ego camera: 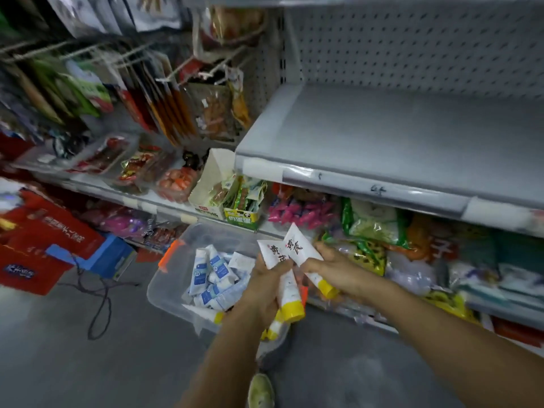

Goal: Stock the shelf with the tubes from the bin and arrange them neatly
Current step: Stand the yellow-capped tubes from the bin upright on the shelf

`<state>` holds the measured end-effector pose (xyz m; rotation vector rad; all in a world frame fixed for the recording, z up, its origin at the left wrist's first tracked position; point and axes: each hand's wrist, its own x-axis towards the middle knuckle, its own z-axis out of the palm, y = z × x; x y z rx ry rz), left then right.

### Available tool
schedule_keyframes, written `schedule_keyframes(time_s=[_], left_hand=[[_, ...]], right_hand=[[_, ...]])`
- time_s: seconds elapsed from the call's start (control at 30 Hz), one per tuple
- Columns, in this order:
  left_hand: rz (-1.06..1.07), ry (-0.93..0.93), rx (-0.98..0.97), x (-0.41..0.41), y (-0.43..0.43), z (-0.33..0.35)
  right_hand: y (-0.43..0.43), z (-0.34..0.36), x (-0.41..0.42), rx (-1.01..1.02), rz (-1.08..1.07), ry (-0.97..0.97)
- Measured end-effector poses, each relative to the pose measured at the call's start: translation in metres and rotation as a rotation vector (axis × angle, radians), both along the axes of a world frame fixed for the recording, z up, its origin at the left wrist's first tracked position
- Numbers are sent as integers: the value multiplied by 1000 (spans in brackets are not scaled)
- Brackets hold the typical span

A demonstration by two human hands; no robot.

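A clear plastic bin [167, 278] with an orange latch sits on the floor, holding several white and blue tubes [212, 275]. Above its right side my left hand [265, 293] grips a white tube with a yellow cap [290, 293], and another yellow-capped tube shows beneath that hand. My right hand [338, 272] holds a second white tube with black lettering [300, 245], its yellow cap sticking out under the fingers. The bare grey shelf [397, 134] lies up and to the right of both hands.
Snack packets fill the lower shelf [368, 222] right behind the hands. Hanging packets and trays crowd the left shelving [164, 113]. Red bags [44, 240], a blue box and a black cord [100, 293] lie on the grey floor at left. My shoe [260, 391] shows below.
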<state>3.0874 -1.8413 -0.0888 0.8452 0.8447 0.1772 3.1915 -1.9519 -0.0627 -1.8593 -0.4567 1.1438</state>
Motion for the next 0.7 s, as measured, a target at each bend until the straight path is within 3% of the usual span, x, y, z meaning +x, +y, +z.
schedule_keyframes(time_s=[0.37, 0.53, 0.7], left_hand=[[-200, -238, 445, 43, -145, 170], [-252, -322, 680, 65, -179, 233], [-241, -453, 899, 87, -191, 284]], right_hand=[[-172, 147, 16, 197, -244, -243], [-215, 202, 31, 284, -290, -399], [-244, 250, 52, 503, -310, -458]])
